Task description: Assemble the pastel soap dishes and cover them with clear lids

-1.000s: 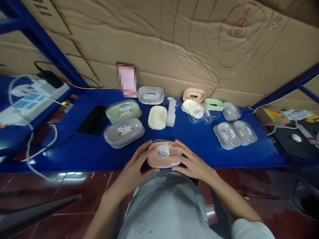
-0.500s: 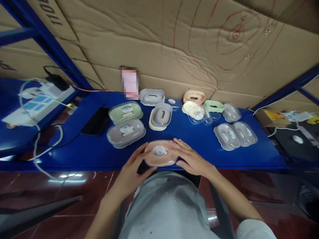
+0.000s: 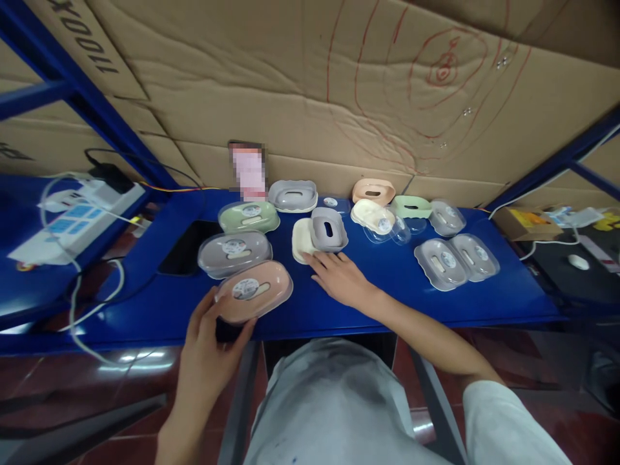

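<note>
My left hand grips the near left end of a pink soap box with a clear lid and round label, at the table's front left. Just behind it lie a lidded grey box and a lidded green box. My right hand has its fingers apart, fingertips at the near edge of a cream tray and a grey tray with a slot, which overlaps the cream one. Whether the fingertips press on either tray is hard to tell.
On the blue table stand two lidded grey boxes at right. Peach, cream and green trays with clear lids lie at the back. A black phone and a power strip are at left, cardboard behind.
The pink box has moved left with my left hand, beside the lidded grey box. My right hand has let go of it and reached to the middle trays; the grey tray has shifted right off the cream one.
</note>
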Available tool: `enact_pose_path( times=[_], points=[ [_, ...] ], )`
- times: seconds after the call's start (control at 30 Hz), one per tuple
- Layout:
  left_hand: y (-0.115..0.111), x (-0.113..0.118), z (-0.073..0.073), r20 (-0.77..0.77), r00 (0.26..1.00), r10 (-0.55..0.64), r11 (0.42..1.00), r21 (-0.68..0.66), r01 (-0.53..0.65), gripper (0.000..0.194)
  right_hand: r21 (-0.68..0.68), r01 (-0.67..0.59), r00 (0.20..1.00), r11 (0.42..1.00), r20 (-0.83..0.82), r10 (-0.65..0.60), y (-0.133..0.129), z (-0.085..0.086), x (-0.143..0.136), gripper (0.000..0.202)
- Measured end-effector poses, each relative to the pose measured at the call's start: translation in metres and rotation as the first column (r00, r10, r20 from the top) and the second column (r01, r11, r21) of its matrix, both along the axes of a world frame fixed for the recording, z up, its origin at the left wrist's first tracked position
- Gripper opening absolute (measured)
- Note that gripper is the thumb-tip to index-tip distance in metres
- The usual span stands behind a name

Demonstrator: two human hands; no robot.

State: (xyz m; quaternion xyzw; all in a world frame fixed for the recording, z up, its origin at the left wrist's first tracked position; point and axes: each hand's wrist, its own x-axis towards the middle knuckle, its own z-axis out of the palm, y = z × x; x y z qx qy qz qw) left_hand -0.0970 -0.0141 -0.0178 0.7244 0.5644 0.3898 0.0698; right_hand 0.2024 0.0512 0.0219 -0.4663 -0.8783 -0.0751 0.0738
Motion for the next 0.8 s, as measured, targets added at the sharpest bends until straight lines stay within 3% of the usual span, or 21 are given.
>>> enact_pose_path(
  times=[0.1,0.17,0.23,0.3,0.37,0.43,0.53,0.6,0.67,0.8],
  points=[
    [0.004,0.005,0.0,-0.024,0.999,0.039,0.998,0.06,-0.038,0.072,-0.031,0.05,0.998,0.998,-0.032,-0.051,-0.013,0.002,0.017,0.041],
    [0.003,0.013,-0.001,-0.078,0.993,0.084,0.983,0.171,-0.07,0.083,-0.064,0.04,0.996,0.997,-0.075,-0.044,-0.029,0.002,0.033,0.03],
    [-0.001,0.027,-0.003,-0.15,0.986,0.069,0.96,0.279,-0.024,0.091,-0.113,-0.005,0.986,0.994,-0.165,-0.014,-0.048,0.004,0.05,0.025],
    [-0.005,0.046,-0.003,-0.227,0.972,-0.063,0.949,0.287,0.128,0.089,-0.172,-0.071,0.96,0.983,-0.28,0.021,-0.064,0.007,0.063,0.023],
    [-0.006,0.069,0.0,-0.285,0.92,-0.269,0.929,0.177,0.326,0.077,-0.179,-0.12,0.928,0.976,-0.371,0.047,-0.072,0.013,0.072,0.021],
    [-0.001,0.09,0.005,-0.333,0.828,-0.451,0.872,0.035,0.489,0.062,-0.121,-0.08,0.907,0.989,-0.42,0.022,-0.066,0.017,0.078,0.023],
    [0.009,0.108,0.011,-0.332,0.747,-0.576,0.803,-0.057,0.594,0.041,-0.066,0.13,0.89,0.989,-0.432,-0.146,-0.041,0.017,0.084,0.027],
    [0.014,0.11,0.011,-0.302,0.749,-0.59,0.798,-0.077,0.598,0.033,-0.12,0.219,0.844,0.968,-0.475,-0.25,-0.024,0.012,0.088,0.028],
    [0.015,0.106,0.009,-0.274,0.78,-0.563,0.821,-0.074,0.566,0.03,-0.18,0.228,0.783,0.957,-0.55,-0.291,-0.014,0.005,0.093,0.023],
    [0.011,0.096,0.002,-0.224,0.823,-0.522,0.849,-0.044,0.526,0.034,-0.243,0.215,0.669,0.946,-0.67,-0.324,-0.019,-0.008,0.103,0.035]
  ],
)
